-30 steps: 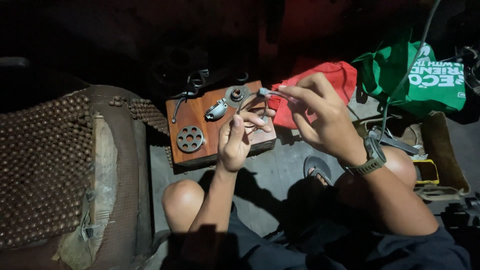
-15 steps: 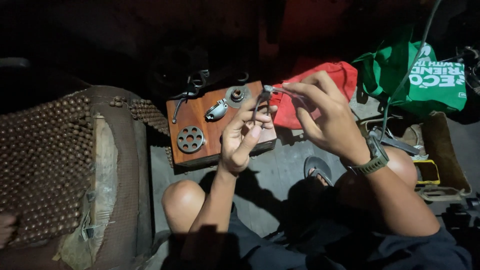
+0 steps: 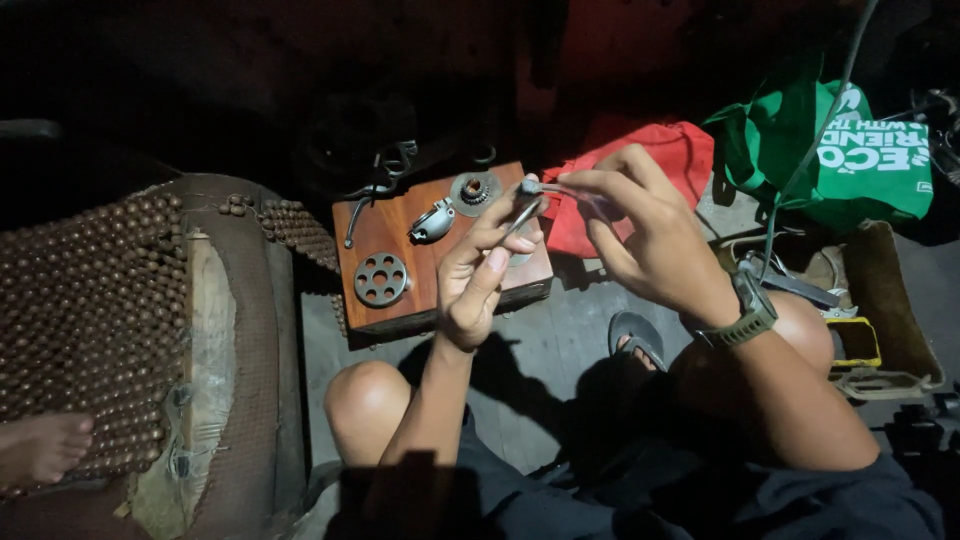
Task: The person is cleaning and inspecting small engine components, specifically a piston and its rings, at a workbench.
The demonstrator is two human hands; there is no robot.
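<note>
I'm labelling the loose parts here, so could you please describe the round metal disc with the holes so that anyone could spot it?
Find the reddish-brown wooden block on the floor ahead of the person's knees. The perforated disc lies flat near its front left corner, left of the left hand. Unlike the toothed gear further back, it is smooth-edged, with a ring of round holes.

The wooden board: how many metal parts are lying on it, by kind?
On the wooden board:
Round disc with holes: 1
Toothed gear: 1
Curved lever: 1
Small silver bracket piece: 1
Total: 4
</note>
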